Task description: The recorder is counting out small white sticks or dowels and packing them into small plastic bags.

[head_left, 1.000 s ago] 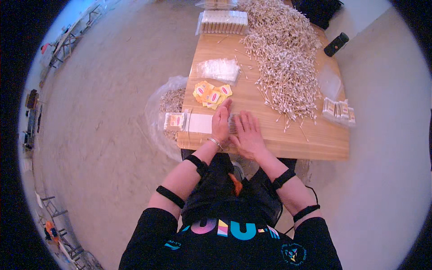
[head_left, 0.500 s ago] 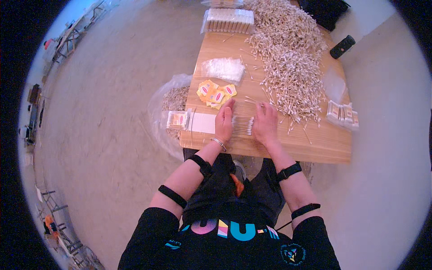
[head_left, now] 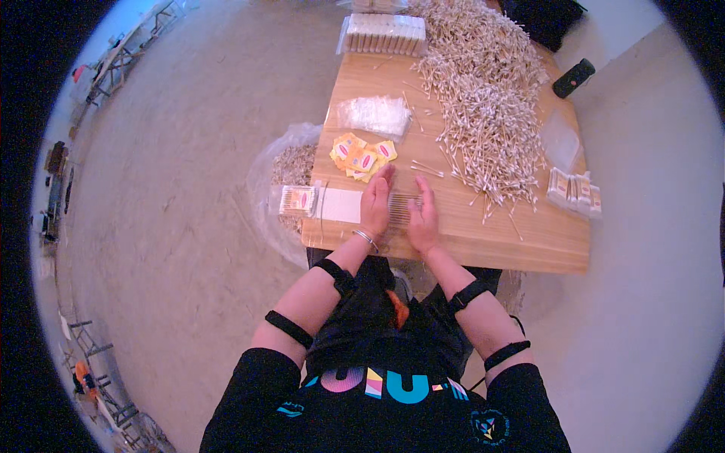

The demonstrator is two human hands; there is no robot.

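A row of cotton swabs (head_left: 399, 211) lies side by side on the wooden table, between my two hands. My left hand (head_left: 375, 204) stands on edge at the row's left end, fingers stretched out. At the right end is my right hand (head_left: 424, 219), its fingers extended and thumb apart. Whether the palms touch the swab tips is hard to make out. Left of my left hand lies a white rectangular card (head_left: 341, 205), with a filled swab packet (head_left: 297, 200) beyond it at the table edge. Just past my fingers sit yellow and white labels (head_left: 364, 157) and a few loose swabs (head_left: 428, 169).
A big heap of swabs (head_left: 491, 113) covers the table's (head_left: 483, 245) far right. Clear plastic bags (head_left: 374, 115), stacked swab bundles (head_left: 385, 35), several packed swabs (head_left: 574, 190) and a black cylinder (head_left: 574, 78) stand around. A large plastic sack (head_left: 264, 177) is beside the left edge.
My right hand has moved left, closer to my left hand, narrowing the space around the swab row. My left hand has hardly moved.
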